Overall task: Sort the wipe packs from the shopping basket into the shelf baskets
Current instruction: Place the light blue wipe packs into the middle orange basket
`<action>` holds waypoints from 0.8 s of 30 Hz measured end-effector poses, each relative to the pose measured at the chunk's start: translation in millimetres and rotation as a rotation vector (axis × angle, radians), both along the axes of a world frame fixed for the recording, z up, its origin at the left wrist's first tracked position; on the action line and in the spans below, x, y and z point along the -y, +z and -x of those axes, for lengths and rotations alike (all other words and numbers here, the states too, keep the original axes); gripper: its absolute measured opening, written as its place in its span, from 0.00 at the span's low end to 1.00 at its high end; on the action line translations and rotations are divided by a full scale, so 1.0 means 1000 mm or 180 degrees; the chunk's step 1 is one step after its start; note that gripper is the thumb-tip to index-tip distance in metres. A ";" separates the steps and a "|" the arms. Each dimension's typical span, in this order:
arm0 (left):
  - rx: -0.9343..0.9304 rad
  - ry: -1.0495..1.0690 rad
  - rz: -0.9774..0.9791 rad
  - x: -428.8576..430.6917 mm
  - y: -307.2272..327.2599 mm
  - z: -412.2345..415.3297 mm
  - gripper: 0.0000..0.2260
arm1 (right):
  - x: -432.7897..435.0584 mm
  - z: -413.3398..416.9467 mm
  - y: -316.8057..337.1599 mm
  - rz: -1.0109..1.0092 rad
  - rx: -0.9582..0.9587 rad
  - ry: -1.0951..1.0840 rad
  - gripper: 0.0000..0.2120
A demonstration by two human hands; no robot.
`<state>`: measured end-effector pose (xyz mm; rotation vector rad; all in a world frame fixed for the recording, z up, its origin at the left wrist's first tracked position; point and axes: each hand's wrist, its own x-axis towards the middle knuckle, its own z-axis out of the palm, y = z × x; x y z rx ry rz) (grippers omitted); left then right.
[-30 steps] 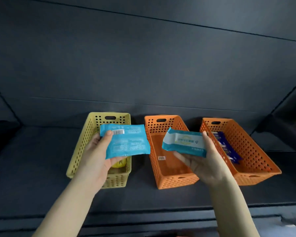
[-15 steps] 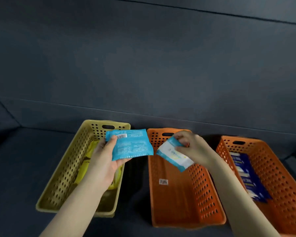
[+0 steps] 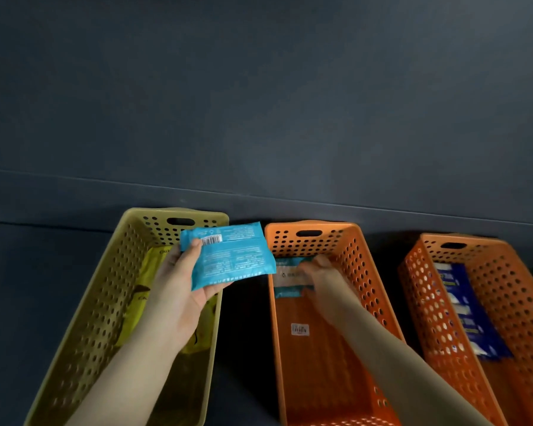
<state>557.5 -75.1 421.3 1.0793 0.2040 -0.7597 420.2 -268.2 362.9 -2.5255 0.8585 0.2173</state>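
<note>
Placement is the change: half a second ago the right hand (image 3: 320,270) carried the white-and-teal wipe pack (image 3: 290,279) above the middle orange basket (image 3: 356,265). Now the pack lies at that basket's far end, centre frame. The hand is on it but blurred, so grip or release cannot be told. The left hand (image 3: 182,290) grasps the blue wipe pack (image 3: 231,256) left of centre, above the yellow basket (image 3: 111,287); it is probably next.
</note>
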 end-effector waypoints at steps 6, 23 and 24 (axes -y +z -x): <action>0.0132 -0.0028 -0.0025 0.000 0.001 0.002 0.18 | 0.010 -0.002 0.014 -0.0036 0.0208 0.0030 0.16; 0.2544 -0.1819 -0.0591 0.032 0.021 0.049 0.23 | -0.038 0.050 0.089 -0.4369 0.2718 -0.2076 0.19; 0.2856 -0.1725 -0.0833 0.031 0.019 0.045 0.17 | -0.036 0.055 0.087 -0.4250 0.2724 -0.2183 0.18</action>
